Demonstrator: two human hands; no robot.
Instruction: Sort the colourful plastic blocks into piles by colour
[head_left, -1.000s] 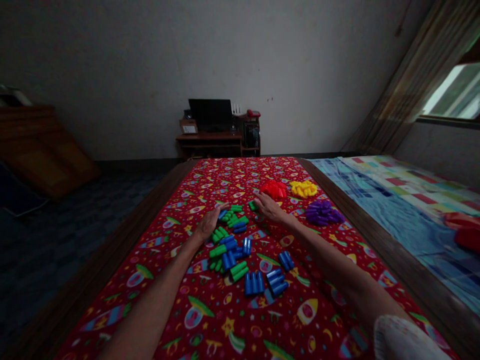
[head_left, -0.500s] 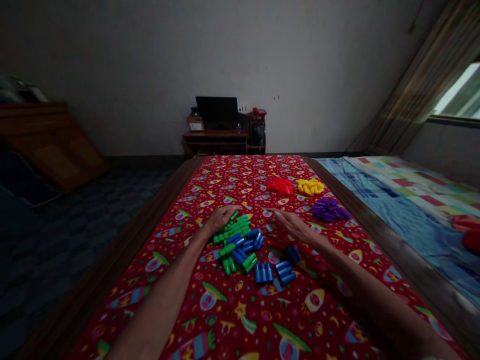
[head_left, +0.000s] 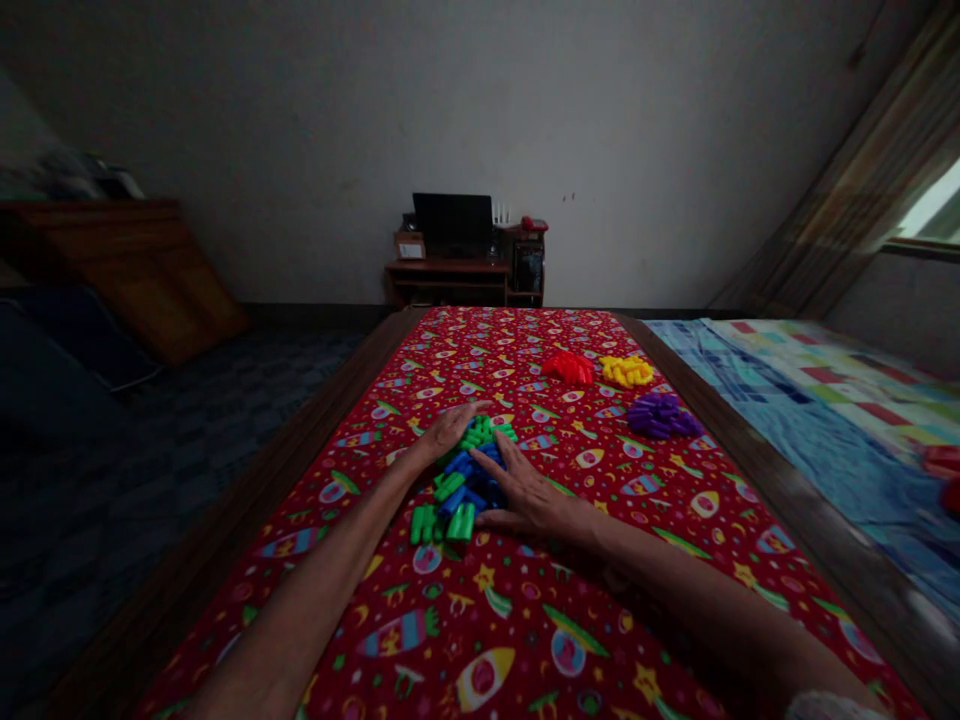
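Green plastic pieces (head_left: 450, 488), shaped like short joined tubes, and blue plastic pieces (head_left: 459, 500) of the same sort lie in one mixed heap on the patterned red cloth (head_left: 405, 660). My left hand (head_left: 448, 430) rests along the heap's far left side, fingers stretched forward beside the green ones. Against the right side lies my right hand (head_left: 525, 495), its fingers spread over and beside the blue pieces and hiding some of them. Neither hand is closed round a piece. Several green pieces show at the near edge of the heap.
Further back on the right are a red pile (head_left: 568, 367), a yellow pile (head_left: 627, 371) and a purple pile (head_left: 661, 415) of similar pieces. Beyond the table stands a desk with a monitor (head_left: 453, 222). A bed with a blue sheet (head_left: 720, 390) is on the right.
My right hand has moved left and nearer, pushing the loose blue pieces into the heap, which is now tighter. My left hand stays at the left side. The view has shifted slightly.
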